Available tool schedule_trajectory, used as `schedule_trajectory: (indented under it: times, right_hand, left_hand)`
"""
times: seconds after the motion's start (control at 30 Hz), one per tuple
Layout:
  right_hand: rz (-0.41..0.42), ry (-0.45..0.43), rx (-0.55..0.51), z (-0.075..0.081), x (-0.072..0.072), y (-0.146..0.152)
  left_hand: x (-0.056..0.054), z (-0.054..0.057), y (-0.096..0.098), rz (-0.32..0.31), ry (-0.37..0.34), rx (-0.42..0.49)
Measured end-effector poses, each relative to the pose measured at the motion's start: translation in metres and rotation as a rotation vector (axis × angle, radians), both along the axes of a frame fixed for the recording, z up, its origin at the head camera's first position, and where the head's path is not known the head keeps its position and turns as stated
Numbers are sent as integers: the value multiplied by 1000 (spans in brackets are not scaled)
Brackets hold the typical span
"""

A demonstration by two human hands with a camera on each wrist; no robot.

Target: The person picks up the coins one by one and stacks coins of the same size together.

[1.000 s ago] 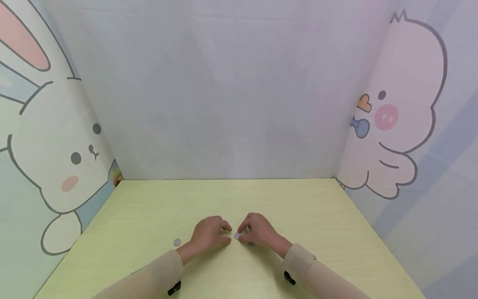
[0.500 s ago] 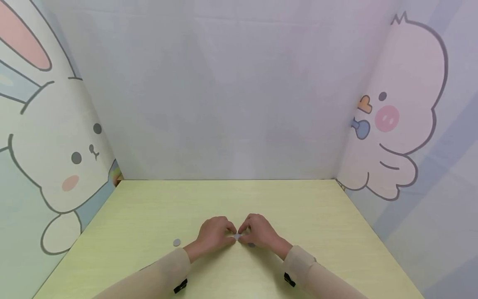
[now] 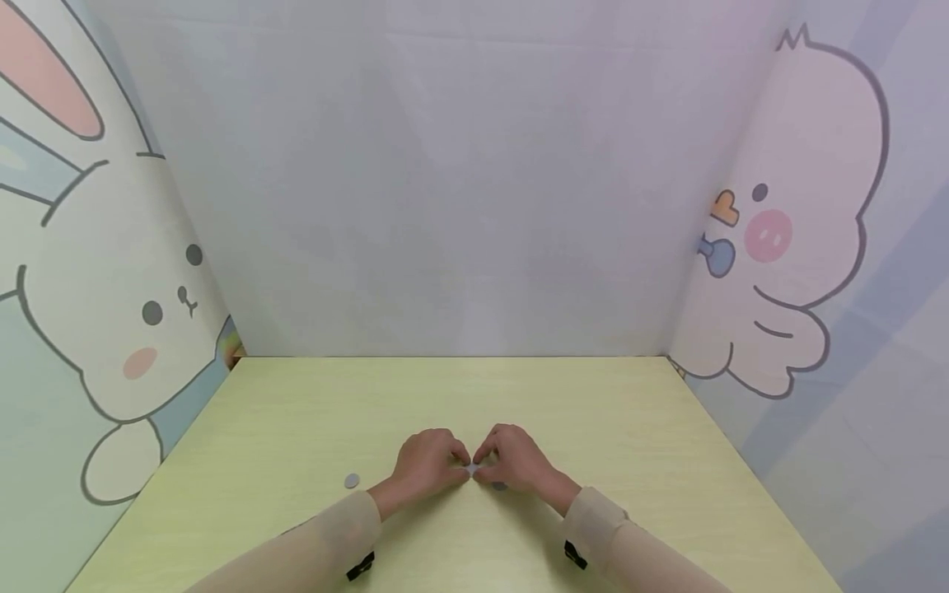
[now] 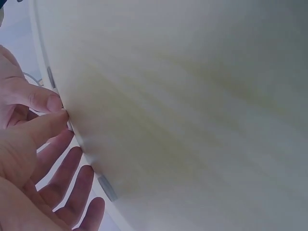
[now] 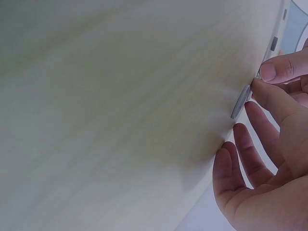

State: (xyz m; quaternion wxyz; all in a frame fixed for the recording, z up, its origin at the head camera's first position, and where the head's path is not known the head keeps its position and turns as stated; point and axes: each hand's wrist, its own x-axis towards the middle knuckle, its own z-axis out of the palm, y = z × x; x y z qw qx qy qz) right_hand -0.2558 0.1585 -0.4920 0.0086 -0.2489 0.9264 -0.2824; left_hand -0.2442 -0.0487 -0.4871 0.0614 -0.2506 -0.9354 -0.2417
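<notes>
A small silver-grey disc, coin-like, lies at the table's middle between my hands in the head view. My left hand pinches its left side with thumb and forefinger; my right hand pinches its right side the same way. The fingertips nearly meet and cover most of the disc. Partly under my right hand is a second grey disc, seen nearly edge-on in the right wrist view as a flat disc. A third disc lies apart, left of my left hand.
A pale yellow table spreads around the hands. Behind it hangs a plain light curtain. Cartoon-printed cloths, a rabbit at left and a chick-like figure at right, flank the table. More grey disc edges show in the wrist views.
My left hand has moved right to the middle disc and now pinches its left side. My right hand has stayed at the disc. The other visible discs have not moved.
</notes>
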Motion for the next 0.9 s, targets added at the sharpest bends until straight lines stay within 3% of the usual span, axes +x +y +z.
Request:
schedule_trajectory:
  times: [0.17,0.4,0.9]
  right_hand:
    - [0,1,6,0,0,0]
    - [65,-22,-8,8,1,6]
    - [117,-66,-30,9,9,42]
  left_hand:
    - [0,0,0,2,9,15]
    - [1,-1,1,13,29,20]
    - [0,-3,1,11,16,22]
